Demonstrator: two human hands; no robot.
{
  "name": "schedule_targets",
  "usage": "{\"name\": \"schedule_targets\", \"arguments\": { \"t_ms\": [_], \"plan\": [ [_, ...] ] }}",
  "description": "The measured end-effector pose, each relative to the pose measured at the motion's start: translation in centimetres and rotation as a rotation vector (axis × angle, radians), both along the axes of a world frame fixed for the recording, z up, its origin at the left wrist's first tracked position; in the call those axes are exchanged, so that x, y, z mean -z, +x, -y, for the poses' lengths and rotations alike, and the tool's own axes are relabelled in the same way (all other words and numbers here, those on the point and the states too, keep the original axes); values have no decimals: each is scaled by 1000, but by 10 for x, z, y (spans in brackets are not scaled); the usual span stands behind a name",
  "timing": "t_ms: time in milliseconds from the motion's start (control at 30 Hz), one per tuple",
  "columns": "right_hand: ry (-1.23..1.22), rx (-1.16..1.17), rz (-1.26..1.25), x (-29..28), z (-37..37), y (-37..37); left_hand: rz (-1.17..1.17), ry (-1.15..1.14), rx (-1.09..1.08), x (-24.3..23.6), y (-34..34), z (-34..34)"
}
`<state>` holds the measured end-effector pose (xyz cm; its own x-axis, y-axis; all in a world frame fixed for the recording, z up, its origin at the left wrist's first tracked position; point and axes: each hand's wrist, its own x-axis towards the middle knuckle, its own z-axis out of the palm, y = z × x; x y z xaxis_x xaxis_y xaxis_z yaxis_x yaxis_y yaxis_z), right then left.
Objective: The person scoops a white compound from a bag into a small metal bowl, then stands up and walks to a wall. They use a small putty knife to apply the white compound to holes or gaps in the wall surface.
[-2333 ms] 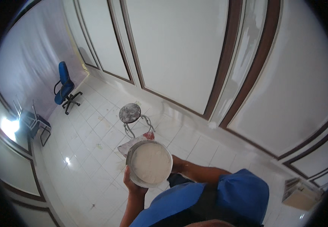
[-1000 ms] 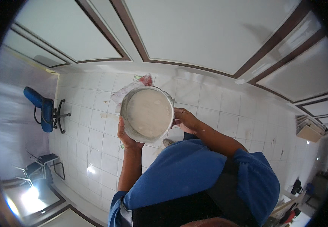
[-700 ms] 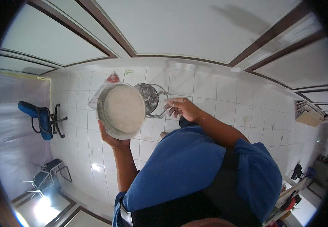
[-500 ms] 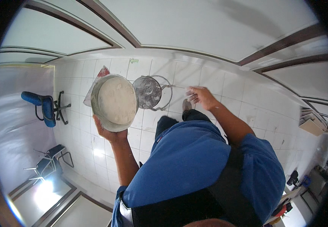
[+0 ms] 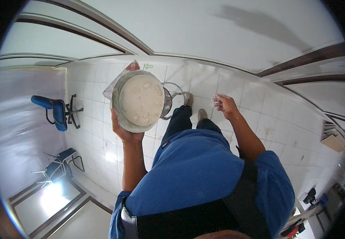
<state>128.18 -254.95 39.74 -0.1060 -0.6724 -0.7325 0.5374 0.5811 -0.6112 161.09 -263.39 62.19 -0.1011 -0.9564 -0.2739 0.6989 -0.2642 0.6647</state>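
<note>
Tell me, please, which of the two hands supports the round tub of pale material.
The left hand, which grips the tub at its near side. The right hand is apart from it, off to the right.

It looked like an office under renovation: a blue swivel chair, a white panelled wall, smudged floor tiles and a bucket of pale paste.

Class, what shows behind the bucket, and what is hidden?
Part of a round stool, a pale sheet with a red corner, and white floor tiles show behind the bucket. The bucket hides most of the stool's seat; what else it covers cannot be seen.
</note>
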Motion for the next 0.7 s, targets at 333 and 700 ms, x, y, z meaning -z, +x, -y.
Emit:
{"name": "schedule_targets", "arguments": {
  "t_ms": [333,700],
  "plan": [
    [83,129,-77,13,-27,1,-34,8,88,-4,12,31],
    [210,219,-197,50,-14,50,136,53,194,61,80,104]
  ]
}}
